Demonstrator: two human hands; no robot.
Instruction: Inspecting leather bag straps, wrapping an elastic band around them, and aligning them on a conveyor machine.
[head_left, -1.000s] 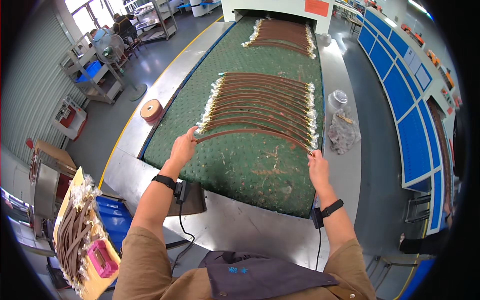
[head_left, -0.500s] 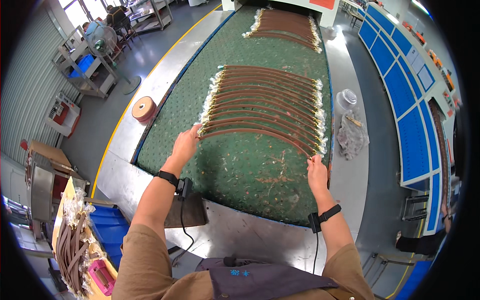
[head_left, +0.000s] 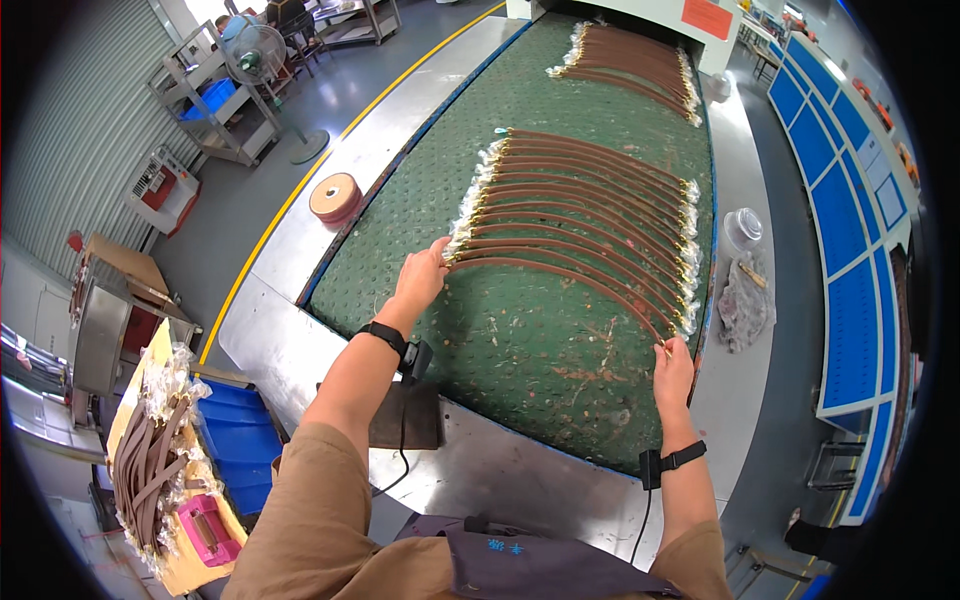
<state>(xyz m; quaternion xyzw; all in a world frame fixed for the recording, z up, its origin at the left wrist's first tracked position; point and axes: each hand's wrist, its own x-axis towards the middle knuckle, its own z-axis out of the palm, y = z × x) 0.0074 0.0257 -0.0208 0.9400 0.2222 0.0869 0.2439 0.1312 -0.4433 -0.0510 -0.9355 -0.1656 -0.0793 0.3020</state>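
A row of narrow brown straps (head_left: 590, 190) with gold-coloured metal ends, wrapped in clear plastic, lies crosswise on the green conveyor belt (head_left: 520, 370). My left hand (head_left: 422, 278) pinches the left end of the nearest strap (head_left: 580, 274), and my right hand (head_left: 672, 370) pinches its right end. That strap bows away from me between my hands, close beside the row. My fingers hide its tips. Farther up, a second group of brown straps (head_left: 635, 65) lies at the mouth of the white machine (head_left: 655, 20).
Left of the belt, a reel of brown-pink tape (head_left: 335, 198) sits on the metal edge. A clear plastic tub (head_left: 742, 228) and a crumpled plastic bag (head_left: 745, 305) lie on the right edge. Loose straps (head_left: 150, 460) and a pink tool (head_left: 208, 530) rest on a board at lower left.
The whole view has swung, so the belt and both hands appear farther right. My hands keep hold of the strap's ends, and its place beside the row looks nearly the same.
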